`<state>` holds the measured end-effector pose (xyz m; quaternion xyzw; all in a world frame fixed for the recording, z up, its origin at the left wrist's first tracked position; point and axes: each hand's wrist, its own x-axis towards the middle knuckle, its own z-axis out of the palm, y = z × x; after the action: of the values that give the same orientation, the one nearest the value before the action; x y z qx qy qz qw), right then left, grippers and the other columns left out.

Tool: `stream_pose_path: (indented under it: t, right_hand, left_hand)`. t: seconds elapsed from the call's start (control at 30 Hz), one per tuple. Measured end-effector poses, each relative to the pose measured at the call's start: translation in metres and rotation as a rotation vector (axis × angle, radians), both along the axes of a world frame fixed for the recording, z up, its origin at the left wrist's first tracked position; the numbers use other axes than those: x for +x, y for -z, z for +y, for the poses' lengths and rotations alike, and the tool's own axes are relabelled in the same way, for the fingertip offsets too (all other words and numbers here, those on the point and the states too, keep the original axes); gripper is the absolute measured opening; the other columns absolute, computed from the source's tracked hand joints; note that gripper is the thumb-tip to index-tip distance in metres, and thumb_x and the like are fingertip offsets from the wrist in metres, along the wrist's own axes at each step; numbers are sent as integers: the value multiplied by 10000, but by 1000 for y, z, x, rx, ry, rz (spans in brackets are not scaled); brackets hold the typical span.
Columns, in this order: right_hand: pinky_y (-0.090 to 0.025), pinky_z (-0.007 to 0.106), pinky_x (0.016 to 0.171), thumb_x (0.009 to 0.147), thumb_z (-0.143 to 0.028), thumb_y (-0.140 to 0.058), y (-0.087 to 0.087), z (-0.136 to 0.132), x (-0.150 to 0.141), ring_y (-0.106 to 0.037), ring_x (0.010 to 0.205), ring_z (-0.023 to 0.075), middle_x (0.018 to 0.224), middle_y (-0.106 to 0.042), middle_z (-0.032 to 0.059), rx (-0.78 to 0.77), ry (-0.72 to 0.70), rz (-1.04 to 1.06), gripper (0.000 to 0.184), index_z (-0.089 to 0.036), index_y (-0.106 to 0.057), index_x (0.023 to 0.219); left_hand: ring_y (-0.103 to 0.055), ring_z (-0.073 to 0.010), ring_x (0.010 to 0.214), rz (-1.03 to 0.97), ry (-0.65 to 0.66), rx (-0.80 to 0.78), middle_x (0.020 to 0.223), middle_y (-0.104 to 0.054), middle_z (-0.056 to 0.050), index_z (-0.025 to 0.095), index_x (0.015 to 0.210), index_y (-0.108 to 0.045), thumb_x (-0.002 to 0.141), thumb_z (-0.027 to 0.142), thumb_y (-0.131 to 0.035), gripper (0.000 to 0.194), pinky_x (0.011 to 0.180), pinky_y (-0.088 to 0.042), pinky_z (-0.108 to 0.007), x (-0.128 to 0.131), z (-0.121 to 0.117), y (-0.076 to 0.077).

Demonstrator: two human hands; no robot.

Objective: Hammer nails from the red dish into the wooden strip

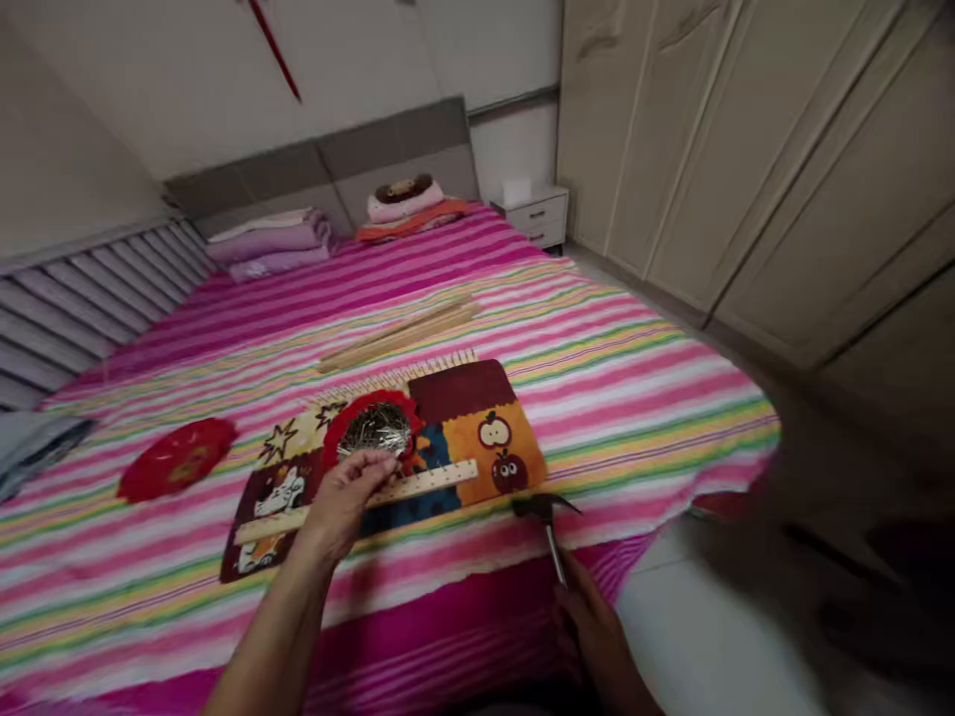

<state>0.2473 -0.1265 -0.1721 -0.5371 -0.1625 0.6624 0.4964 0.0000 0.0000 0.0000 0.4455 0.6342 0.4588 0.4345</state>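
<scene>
My right hand (586, 607) is wrapped round the handle of a claw hammer (548, 512), its head up near the mat's lower right corner. Thumb and fingertips pinched together, my left hand (358, 485) is over a pale wooden strip (440, 480); what it holds is tiny and looks like a nail. Small nails stand in a row along the strip's right part, while the hand hides its middle. Just behind the hand, a red dish (356, 408) holds a heap of nails (377, 430). Beneath everything lies a patterned mat (522, 438).
Behind the mat, a row of strips with upright nails (403, 376) and several bare wooden strips (403, 333) lie on the striped bed (619, 398). A red dish-like piece (177, 459) is at left. Folded bedding (273, 239) sits by the headboard; wardrobes (716, 149) line the right.
</scene>
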Motion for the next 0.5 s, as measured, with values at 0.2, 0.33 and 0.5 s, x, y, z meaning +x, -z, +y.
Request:
stream_pose_path:
  t: [0.2,0.33,0.5]
  right_hand:
    - [-247,124,255,730,-388,-587,-13,1,-2,-327,278,50,426,-438,-116,-5,-2,30,673,-222,-370,1345]
    - [-240,117,250,718,-380,-593,-18,1,-1,-314,286,42,449,-449,-108,-18,2,50,676,-220,-380,1339]
    - [-240,125,233,695,-392,-603,-19,2,0,-303,281,44,448,-461,-111,-24,6,48,744,-194,-337,1361]
  left_hand:
    - [-533,-101,561,74,41,102,612,-630,10,170,681,-629,542,426,-710,303,553,-422,-216,51,-1,37]
    - [-534,-103,546,81,-7,114,613,-634,7,168,714,-633,575,429,-679,299,530,-418,-215,68,4,66]
    - [-574,-116,603,112,-62,110,664,-657,2,179,748,-633,625,434,-639,283,562,-433,-217,75,10,85]
